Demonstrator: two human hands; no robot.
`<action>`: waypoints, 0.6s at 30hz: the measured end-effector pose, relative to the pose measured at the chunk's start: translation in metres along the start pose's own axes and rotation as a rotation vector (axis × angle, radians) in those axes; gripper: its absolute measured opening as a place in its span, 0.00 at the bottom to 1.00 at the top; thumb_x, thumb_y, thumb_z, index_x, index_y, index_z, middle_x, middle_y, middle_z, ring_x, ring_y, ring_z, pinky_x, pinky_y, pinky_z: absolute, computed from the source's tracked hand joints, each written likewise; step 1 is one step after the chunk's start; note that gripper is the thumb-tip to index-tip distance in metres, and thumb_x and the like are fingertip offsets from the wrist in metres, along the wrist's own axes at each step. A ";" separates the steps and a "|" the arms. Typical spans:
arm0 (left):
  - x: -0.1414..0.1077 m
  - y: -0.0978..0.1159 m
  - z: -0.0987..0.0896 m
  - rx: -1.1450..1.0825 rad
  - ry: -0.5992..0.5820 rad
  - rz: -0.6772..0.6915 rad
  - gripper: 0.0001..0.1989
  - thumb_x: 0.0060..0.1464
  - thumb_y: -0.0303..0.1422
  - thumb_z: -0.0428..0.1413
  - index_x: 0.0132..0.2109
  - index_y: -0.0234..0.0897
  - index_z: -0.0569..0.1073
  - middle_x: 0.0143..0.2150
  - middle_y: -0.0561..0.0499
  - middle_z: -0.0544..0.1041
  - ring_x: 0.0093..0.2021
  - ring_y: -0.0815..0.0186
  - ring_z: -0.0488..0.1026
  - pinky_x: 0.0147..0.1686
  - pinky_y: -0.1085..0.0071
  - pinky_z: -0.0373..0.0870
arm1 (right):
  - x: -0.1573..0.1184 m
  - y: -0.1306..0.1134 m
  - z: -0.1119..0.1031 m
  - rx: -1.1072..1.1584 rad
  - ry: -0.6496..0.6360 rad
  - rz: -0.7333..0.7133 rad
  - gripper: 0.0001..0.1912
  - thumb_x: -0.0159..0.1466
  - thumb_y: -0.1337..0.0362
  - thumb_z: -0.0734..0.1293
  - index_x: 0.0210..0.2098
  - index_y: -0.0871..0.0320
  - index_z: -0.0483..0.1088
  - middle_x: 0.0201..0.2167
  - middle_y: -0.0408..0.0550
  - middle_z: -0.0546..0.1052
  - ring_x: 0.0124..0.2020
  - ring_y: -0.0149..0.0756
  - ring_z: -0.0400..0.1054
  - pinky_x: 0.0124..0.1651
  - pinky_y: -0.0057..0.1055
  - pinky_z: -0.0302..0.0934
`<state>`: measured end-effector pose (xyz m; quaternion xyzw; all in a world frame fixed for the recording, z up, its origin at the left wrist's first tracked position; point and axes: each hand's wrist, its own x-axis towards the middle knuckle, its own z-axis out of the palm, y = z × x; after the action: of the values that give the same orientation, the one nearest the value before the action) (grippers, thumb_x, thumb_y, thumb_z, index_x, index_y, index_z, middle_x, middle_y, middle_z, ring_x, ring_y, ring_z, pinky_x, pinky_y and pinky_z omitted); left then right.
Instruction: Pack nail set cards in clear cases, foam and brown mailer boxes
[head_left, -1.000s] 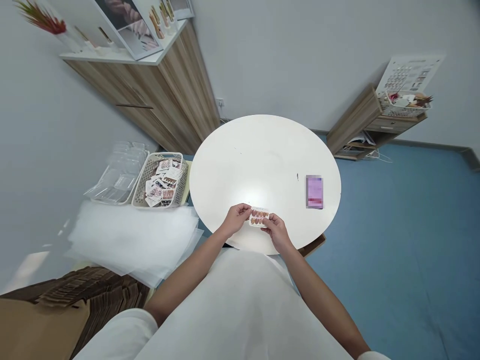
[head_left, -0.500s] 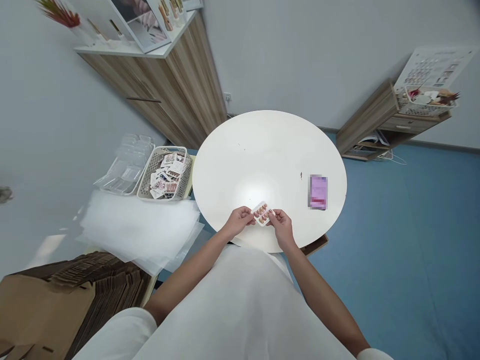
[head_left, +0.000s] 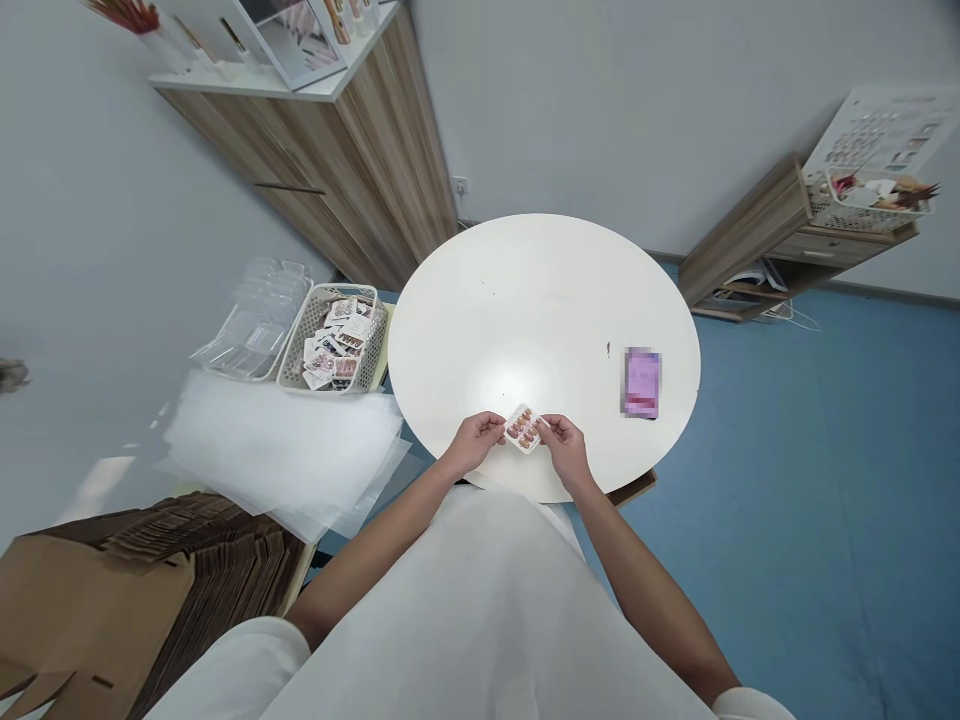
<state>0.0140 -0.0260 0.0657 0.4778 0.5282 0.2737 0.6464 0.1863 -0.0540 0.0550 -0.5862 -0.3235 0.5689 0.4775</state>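
Between my two hands is a small white card of press-on nails (head_left: 524, 429), with rows of pinkish-gold nails facing up. My left hand (head_left: 478, 441) pinches its left edge between thumb and fingers. On the opposite edge, my right hand (head_left: 565, 447) grips the card the same way. Both hands are over the near side of a round white table (head_left: 555, 270). A pixelated purple packet (head_left: 642, 383) lies on the table to the right, with a tiny dark mark beside it.
Left of the table stand a white basket (head_left: 373, 345) of nail cards and a tray of clear plastic boxes (head_left: 259, 320). Nearer are translucent sheets (head_left: 277, 440) and folded cardboard boxes (head_left: 97, 620). Wooden cabinets (head_left: 382, 150) and a shelf unit (head_left: 750, 240) stand behind.
The card has tilted slightly in my hands, and both hands keep their hold at its edges. The whole view has shifted a little; the things around stay in place.
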 end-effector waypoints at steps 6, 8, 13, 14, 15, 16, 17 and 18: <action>0.008 0.001 -0.025 0.171 0.005 0.078 0.09 0.48 0.35 0.50 0.33 0.37 0.71 0.27 0.52 0.72 0.29 0.69 0.69 0.34 0.70 0.66 | 0.003 -0.006 0.011 -0.119 -0.091 -0.023 0.22 0.49 0.57 0.68 0.43 0.53 0.67 0.31 0.44 0.70 0.28 0.29 0.63 0.35 0.31 0.60; 0.011 0.000 -0.032 0.194 0.027 0.092 0.09 0.49 0.35 0.50 0.34 0.37 0.71 0.27 0.52 0.72 0.28 0.69 0.69 0.34 0.70 0.66 | 0.003 -0.006 0.017 -0.156 -0.125 -0.014 0.23 0.48 0.57 0.68 0.44 0.53 0.66 0.32 0.43 0.69 0.26 0.28 0.62 0.33 0.31 0.61; 0.010 -0.007 -0.048 0.063 0.123 0.061 0.16 0.51 0.39 0.49 0.45 0.36 0.68 0.34 0.50 0.72 0.33 0.68 0.72 0.38 0.68 0.66 | 0.001 0.000 0.039 -0.100 -0.084 0.053 0.26 0.48 0.57 0.67 0.47 0.51 0.64 0.32 0.41 0.66 0.22 0.25 0.62 0.32 0.32 0.62; 0.007 -0.009 -0.051 0.046 0.121 0.041 0.17 0.51 0.39 0.50 0.47 0.36 0.66 0.36 0.49 0.72 0.35 0.67 0.72 0.40 0.68 0.66 | 0.001 0.002 0.044 -0.087 -0.040 0.060 0.26 0.48 0.56 0.67 0.47 0.51 0.63 0.33 0.41 0.65 0.23 0.25 0.63 0.32 0.32 0.62; 0.004 -0.011 -0.055 0.038 0.109 0.023 0.19 0.51 0.39 0.50 0.48 0.36 0.66 0.37 0.49 0.71 0.36 0.67 0.72 0.41 0.67 0.66 | 0.001 0.003 0.049 -0.078 0.008 0.064 0.27 0.48 0.56 0.67 0.47 0.51 0.63 0.33 0.41 0.65 0.24 0.26 0.64 0.32 0.32 0.63; 0.001 -0.013 -0.058 0.037 0.090 0.006 0.20 0.50 0.39 0.51 0.49 0.36 0.65 0.39 0.48 0.71 0.37 0.67 0.72 0.41 0.67 0.66 | 0.002 0.004 0.054 -0.072 0.046 0.070 0.27 0.49 0.56 0.67 0.47 0.51 0.62 0.34 0.41 0.65 0.25 0.27 0.65 0.33 0.32 0.63; -0.002 -0.015 -0.062 0.038 0.069 -0.005 0.21 0.50 0.39 0.52 0.50 0.36 0.65 0.41 0.47 0.71 0.37 0.66 0.72 0.41 0.67 0.66 | 0.002 0.005 0.059 -0.069 0.073 0.076 0.27 0.49 0.56 0.67 0.47 0.52 0.62 0.34 0.42 0.65 0.26 0.28 0.66 0.33 0.33 0.63; -0.006 -0.017 -0.065 0.036 0.045 -0.012 0.22 0.49 0.39 0.52 0.51 0.36 0.65 0.42 0.47 0.71 0.38 0.66 0.72 0.41 0.67 0.66 | 0.003 0.005 0.065 -0.071 0.084 0.081 0.26 0.49 0.56 0.67 0.47 0.52 0.61 0.34 0.42 0.65 0.27 0.29 0.67 0.33 0.33 0.63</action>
<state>-0.0520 -0.0162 0.0534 0.4801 0.5502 0.2708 0.6273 0.1224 -0.0409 0.0558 -0.6389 -0.2989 0.5508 0.4463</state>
